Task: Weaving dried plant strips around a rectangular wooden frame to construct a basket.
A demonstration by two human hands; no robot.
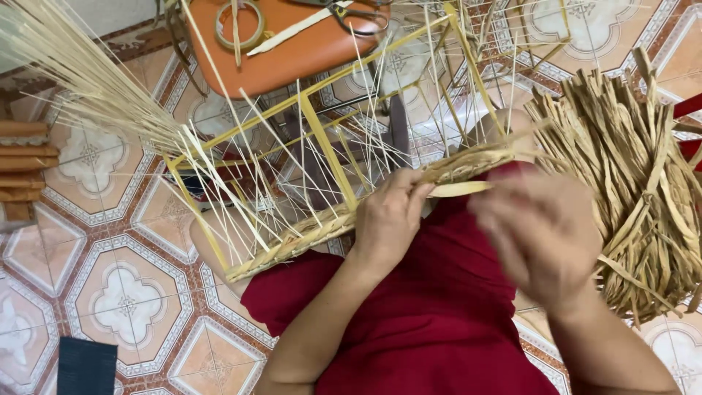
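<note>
A half-woven basket frame (322,146) of yellow sticks and thin pale upright reeds rests across my lap. A braided straw rim (292,238) runs along its near edge. My left hand (387,219) pinches a flat straw strand (457,189) against that rim. Blurred by motion, my right hand (541,234) sits just to the right, at the strand's other end. Whether it grips the strand cannot be told.
A pile of loose dried straw strips (643,183) lies at the right. An orange stool (285,44) with a tape ring and scissors stands beyond the frame. A sheaf of thin reeds (80,73) fans out at the upper left, over a patterned tile floor (124,292).
</note>
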